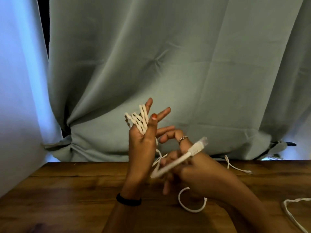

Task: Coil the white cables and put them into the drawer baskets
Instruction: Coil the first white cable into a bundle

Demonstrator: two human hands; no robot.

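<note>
Single head-worn view.
We look forward and slightly down, close over the wooden table (67, 190), facing a curtain (168, 64).

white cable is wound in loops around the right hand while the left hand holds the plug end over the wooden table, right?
Not quite: the hands are swapped. In the head view the white cable is looped around the left hand, and the right hand holds the plug end. Both are over the wooden table, as you said.
</note>
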